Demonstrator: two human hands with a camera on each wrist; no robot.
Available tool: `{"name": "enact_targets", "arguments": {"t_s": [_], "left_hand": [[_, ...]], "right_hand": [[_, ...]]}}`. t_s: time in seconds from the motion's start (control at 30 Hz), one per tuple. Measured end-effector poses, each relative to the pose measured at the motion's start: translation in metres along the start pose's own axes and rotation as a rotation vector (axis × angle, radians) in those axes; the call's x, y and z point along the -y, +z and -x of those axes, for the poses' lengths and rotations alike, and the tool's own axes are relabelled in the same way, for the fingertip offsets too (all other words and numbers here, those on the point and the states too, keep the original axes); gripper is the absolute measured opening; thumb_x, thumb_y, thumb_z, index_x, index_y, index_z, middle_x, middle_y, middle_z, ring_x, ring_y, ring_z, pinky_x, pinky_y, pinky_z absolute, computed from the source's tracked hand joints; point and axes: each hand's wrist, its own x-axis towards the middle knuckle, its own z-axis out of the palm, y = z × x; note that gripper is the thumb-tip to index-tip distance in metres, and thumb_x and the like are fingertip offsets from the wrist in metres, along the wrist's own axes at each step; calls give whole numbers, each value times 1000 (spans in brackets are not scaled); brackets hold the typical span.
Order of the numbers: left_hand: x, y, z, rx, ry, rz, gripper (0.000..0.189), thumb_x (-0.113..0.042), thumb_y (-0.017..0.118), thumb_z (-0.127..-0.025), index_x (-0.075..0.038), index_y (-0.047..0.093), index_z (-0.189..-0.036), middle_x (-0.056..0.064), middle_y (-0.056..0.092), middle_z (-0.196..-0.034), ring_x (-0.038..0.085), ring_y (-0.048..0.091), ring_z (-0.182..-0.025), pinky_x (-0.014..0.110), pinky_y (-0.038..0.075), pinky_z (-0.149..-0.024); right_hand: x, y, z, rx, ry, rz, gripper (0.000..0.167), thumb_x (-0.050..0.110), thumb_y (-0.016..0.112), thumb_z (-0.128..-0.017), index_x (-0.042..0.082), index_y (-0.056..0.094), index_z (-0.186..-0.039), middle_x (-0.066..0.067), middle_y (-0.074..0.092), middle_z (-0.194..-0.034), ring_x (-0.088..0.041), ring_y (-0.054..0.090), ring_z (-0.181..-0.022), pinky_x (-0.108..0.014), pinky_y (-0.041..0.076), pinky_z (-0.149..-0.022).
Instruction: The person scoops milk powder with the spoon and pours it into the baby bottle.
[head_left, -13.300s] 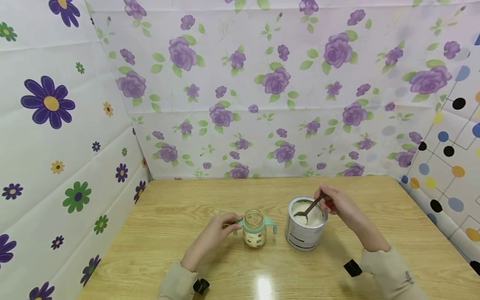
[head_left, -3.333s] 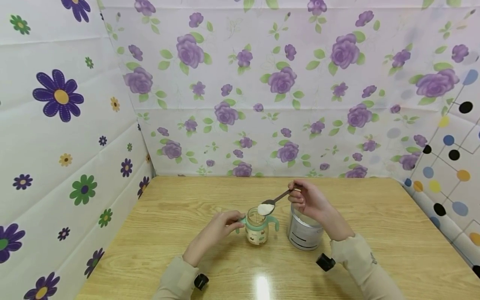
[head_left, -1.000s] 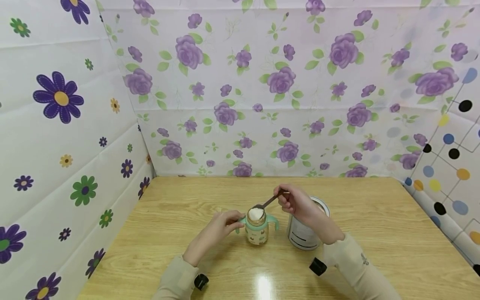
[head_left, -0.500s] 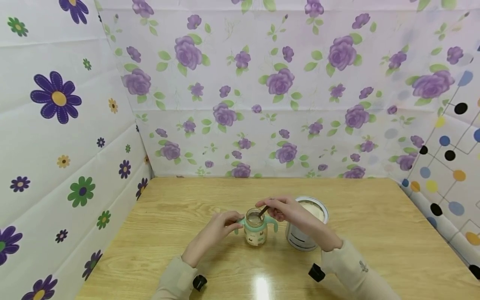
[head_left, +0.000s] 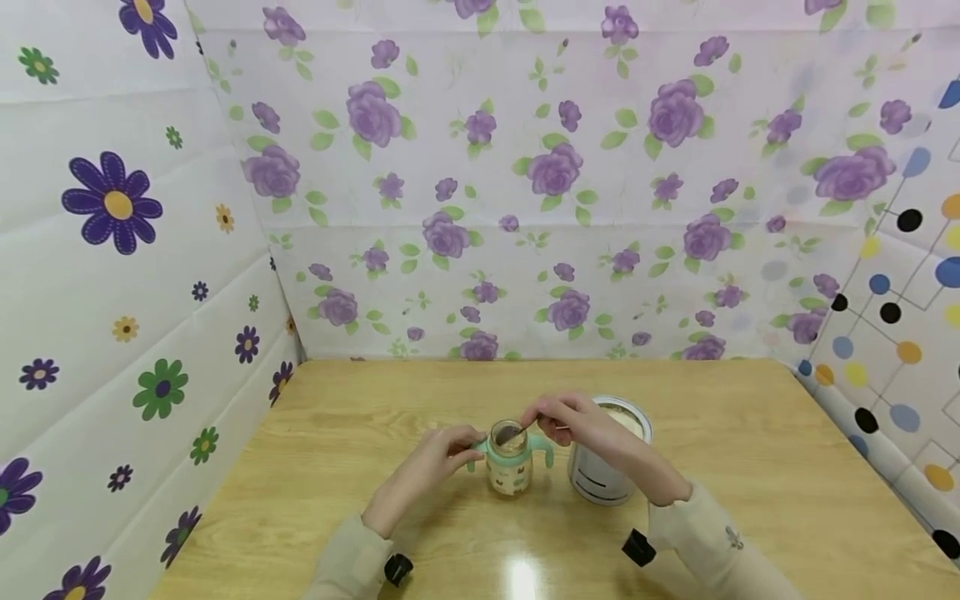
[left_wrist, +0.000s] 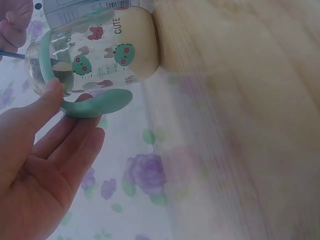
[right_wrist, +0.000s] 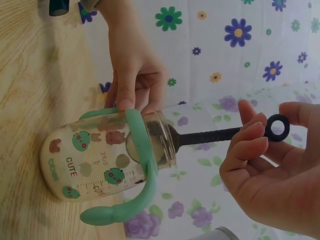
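A clear baby bottle (head_left: 509, 477) with a mint-green collar and two handles stands uncapped on the table. Cream powder (left_wrist: 139, 42) fills its lower part, seen in the left wrist view. My left hand (head_left: 435, 458) pinches the bottle's left handle (left_wrist: 97, 104) near the collar, thumb on top. Between its fingers my right hand (head_left: 583, 423) holds a dark spoon (right_wrist: 212, 136) with a ring at its end. The spoon's bowl is inside the bottle's mouth, with some pale powder (left_wrist: 62, 65) by it. Partly behind my right hand stands an open can (head_left: 598, 478) of powder.
The wooden table (head_left: 360, 408) reaches to a floral cloth (head_left: 450, 292) at the back. Patterned cloths also hang at the left and right sides. The can is close to the bottle's right handle (head_left: 542, 450).
The spoon, loaded with powder from the can, came over the bottle, and its bowl then dipped and tilted into the mouth. My left hand kept hold of the handle.
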Motion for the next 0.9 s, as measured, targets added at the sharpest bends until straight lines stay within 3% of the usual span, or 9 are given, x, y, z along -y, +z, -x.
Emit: {"name": "enact_targets", "arguments": {"t_s": [0.17, 0.27, 0.4, 0.53, 0.7, 0.8, 0.9], "left_hand": [[0, 2, 2, 11, -5, 13, 23, -16, 63, -94, -8, 68, -115, 8, 71, -109, 17, 70, -96, 19, 56, -84], [1, 3, 1, 2, 2, 21, 23, -16, 62, -94, -8, 68, -114, 9, 71, -110, 18, 70, -96, 19, 56, -84], [0, 3, 1, -5, 14, 10, 23, -15, 62, -94, -6, 68, -114, 12, 71, -110, 20, 70, -97, 19, 56, -84], [0, 2, 2, -6, 3, 1, 24, -16, 62, -94, -6, 68, -115, 11, 71, -110, 20, 70, -96, 18, 56, -83], [0, 3, 3, 0, -2, -1, 24, -17, 61, -95, -7, 67, -116, 10, 71, -111, 18, 71, -95, 18, 56, -84], [1, 4, 2, -5, -2, -4, 24, -17, 61, -95, -7, 67, -115, 10, 71, -111, 18, 71, -95, 19, 56, -84], [1, 4, 3, -9, -5, -5, 24, -16, 61, -94, -7, 67, -116, 10, 71, -111, 18, 71, -95, 20, 56, -85]], "right_hand": [[-3, -3, 5, 24, -35, 24, 48, 30, 34, -108, -8, 62, -114, -4, 42, -68, -16, 31, -51, -33, 34, -52], [-3, -7, 5, 69, -61, 66, 42, 26, 35, -108, -5, 62, -114, -6, 44, -71, -28, 29, -52, -31, 36, -51], [-2, -10, 8, 126, -48, 132, 37, 21, 35, -107, -3, 62, -116, -10, 51, -77, -40, 33, -60, -37, 38, -52], [-2, -12, 9, 126, 17, 184, 37, 20, 32, -108, 0, 62, -118, -6, 56, -86, -33, 44, -68, -38, 42, -56], [-1, -18, 11, 97, 55, 155, 36, 18, 32, -107, 2, 62, -118, -9, 54, -89, -27, 44, -72, -37, 41, -57], [0, -21, 11, 54, 57, 76, 35, 21, 34, -106, 0, 61, -116, -8, 52, -86, -21, 43, -69, -36, 38, -55], [1, -24, 11, -24, 107, -75, 38, 28, 37, -106, 0, 62, -112, -4, 53, -83, -14, 43, -67, -30, 36, -55]]}}
